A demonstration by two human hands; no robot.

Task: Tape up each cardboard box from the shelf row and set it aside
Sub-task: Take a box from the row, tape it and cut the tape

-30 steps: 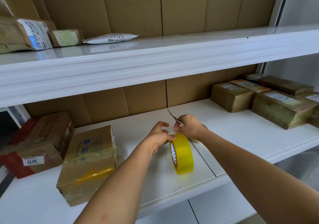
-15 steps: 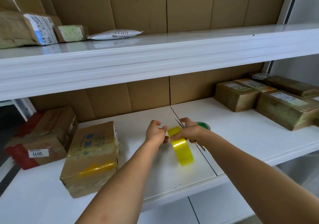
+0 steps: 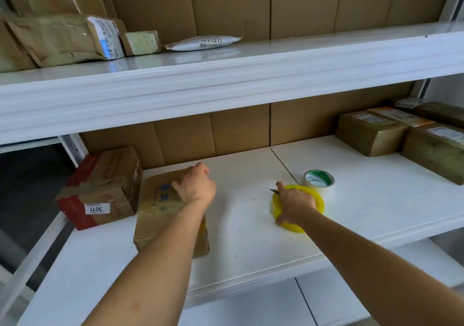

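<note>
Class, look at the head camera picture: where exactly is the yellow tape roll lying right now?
The yellow tape roll lies flat on the lower shelf, right of centre, under the right hand and just in front of the green-and-white tape roll.

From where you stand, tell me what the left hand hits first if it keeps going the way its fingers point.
Probably the red-printed box, beyond the taped box the left hand rests on; depth is uncertain.
</note>
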